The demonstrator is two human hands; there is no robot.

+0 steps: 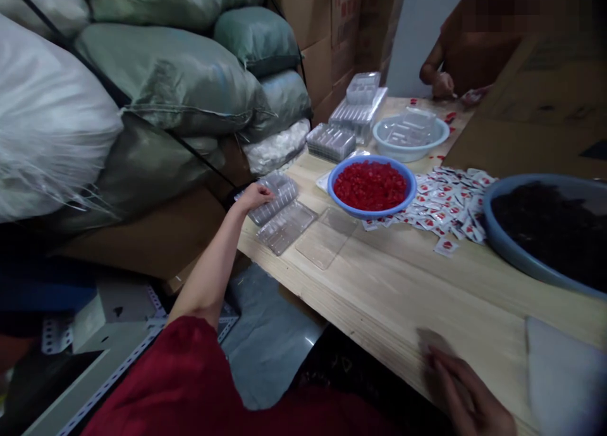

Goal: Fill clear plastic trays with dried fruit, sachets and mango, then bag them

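Observation:
My left hand (256, 196) reaches out to the table's left end. Its fingers are closed on a clear plastic blister tray (279, 203) with a row of ribbed compartments. Close beside it lies an open clear plastic case (288, 226). A flat transparent lid (327, 236) rests on the wood to the right of that. My right hand (467, 392) is low at the table's front edge, its fingers stretched out and nothing seen in them.
A blue basin of red pieces (370, 184) stands mid-table beside scattered printed sachets (446, 202). A larger basin (545, 233) holds dark material. Behind are stacked trays (331, 142) and a pale basin (410, 135). Sacks (175, 75) line the left; a co-worker's hand (443, 85) is across.

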